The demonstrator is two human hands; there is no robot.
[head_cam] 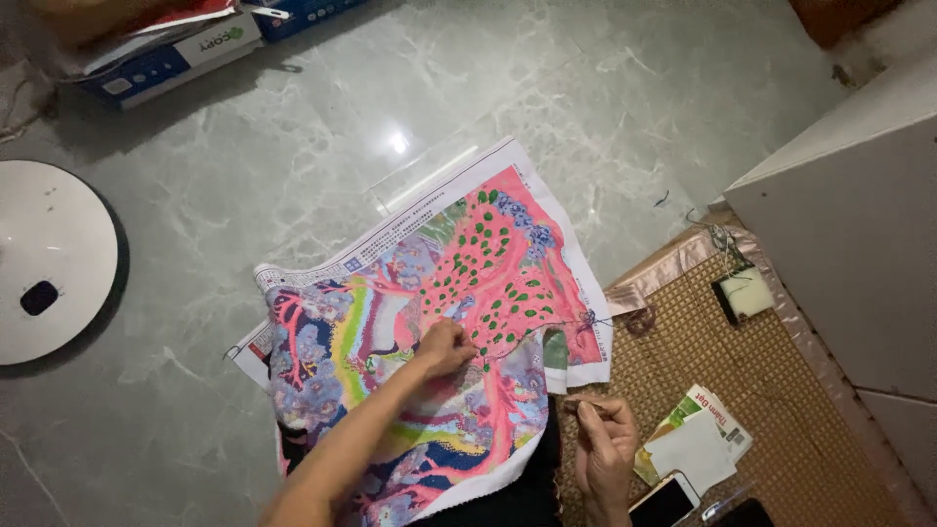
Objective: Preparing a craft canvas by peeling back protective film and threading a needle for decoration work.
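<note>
A large printed cross-stitch canvas (390, 322) with a pink tree, green leaves and blue-purple patches lies across my lap and the floor. My left hand (444, 346) rests on its middle, fingers closed and pinching at the fabric near the green leaves. A dark thread (547, 327) runs from there toward the canvas's right edge. Beside the canvas, my right hand (605, 434) hovers over the woven mat, fingertips pinched together on something thin, probably a needle.
A woven mat (771, 410) with satin trim lies at right, bearing a phone (669, 500), a green and white paper packet (698, 439) and a small card of thread (744, 295). A white round base (49, 259) sits left. Boxes (166, 49) stand at the back. A grey cabinet (859, 215) rises at right.
</note>
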